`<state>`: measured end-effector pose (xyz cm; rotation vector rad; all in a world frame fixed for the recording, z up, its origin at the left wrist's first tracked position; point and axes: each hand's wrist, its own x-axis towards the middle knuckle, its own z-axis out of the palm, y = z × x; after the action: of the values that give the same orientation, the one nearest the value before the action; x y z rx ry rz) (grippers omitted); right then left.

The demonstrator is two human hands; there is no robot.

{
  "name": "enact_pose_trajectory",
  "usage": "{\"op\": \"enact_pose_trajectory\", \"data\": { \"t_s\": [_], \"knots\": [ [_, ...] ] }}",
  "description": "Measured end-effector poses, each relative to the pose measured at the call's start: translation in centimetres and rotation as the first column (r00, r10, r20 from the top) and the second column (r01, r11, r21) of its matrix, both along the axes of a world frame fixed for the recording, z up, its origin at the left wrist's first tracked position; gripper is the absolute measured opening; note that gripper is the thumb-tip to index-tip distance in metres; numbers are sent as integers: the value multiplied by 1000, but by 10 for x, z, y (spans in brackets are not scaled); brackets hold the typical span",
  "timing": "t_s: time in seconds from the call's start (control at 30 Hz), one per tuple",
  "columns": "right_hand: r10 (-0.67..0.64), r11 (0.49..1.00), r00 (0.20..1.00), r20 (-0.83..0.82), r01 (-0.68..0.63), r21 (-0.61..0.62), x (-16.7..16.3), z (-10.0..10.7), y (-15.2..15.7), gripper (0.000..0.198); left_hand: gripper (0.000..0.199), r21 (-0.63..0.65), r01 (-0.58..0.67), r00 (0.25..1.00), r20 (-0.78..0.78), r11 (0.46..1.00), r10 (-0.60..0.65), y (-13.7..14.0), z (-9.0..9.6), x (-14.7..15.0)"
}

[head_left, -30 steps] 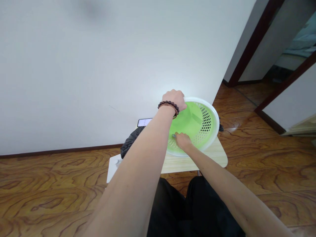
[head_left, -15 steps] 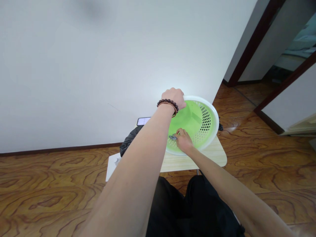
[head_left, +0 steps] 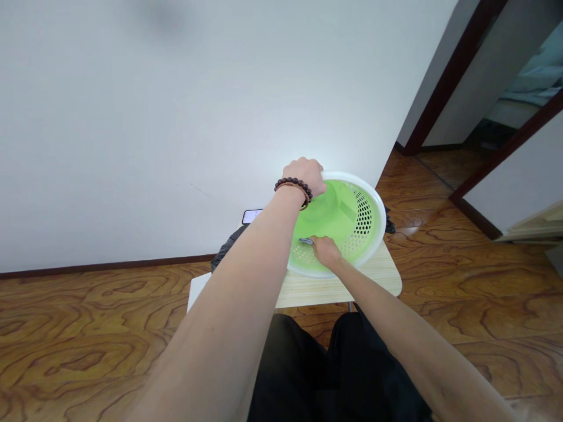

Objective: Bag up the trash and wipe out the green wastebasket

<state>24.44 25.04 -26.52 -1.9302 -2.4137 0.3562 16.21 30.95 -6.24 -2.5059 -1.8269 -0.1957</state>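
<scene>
A round basket (head_left: 328, 220) with a white rim and a green inside, perforated along its wall, stands tilted on a small table. My left hand (head_left: 303, 174), a beaded bracelet at its wrist, is closed on the far left part of the rim. Inside the basket my right hand (head_left: 326, 252) pinches a small grey cloth (head_left: 305, 241) against or near the near-left perforated wall. My left forearm hides part of the basket's left side, and its fingertips are out of sight.
The pale wood-grain table (head_left: 316, 291) stands against a white wall (head_left: 132, 117). Left of the basket lie a phone (head_left: 251, 216), a black plastic bag (head_left: 223, 251) and a white sheet (head_left: 197, 287). Another black item (head_left: 389, 223) shows behind the basket's right side.
My right hand and the grey cloth have shifted slightly within the basket. My left hand keeps its grip on the rim. The whole view has drifted a little.
</scene>
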Motion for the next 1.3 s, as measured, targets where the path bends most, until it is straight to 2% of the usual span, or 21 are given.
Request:
{"op": "enact_pose_trajectory", "data": {
  "t_s": [0.17,0.4,0.63,0.83,1.1,1.3],
  "knots": [
    [31,999,999,12,-31,14,-3,1,-3,32,34,15,-8,1000,-3,1000,8,1,-2,3],
    [-27,1000,1000,15,27,8,-8,5,0,27,36,-16,-16,1000,8,1000,16,0,-1,4],
    [70,997,997,-32,-70,16,-1,20,-2,37,33,-10,-11,1000,-2,1000,11,0,0,3],
    [203,978,979,-26,-202,48,-2,17,-11,26,34,2,-19,1000,-6,1000,19,-1,0,3],
    [79,997,997,12,-79,-13,-4,6,-11,29,38,-38,-21,1000,8,999,22,1,-1,4],
    [86,996,995,-49,-87,-19,-3,7,-10,27,37,-41,-17,999,27,999,18,3,-2,4]
  ]
}}
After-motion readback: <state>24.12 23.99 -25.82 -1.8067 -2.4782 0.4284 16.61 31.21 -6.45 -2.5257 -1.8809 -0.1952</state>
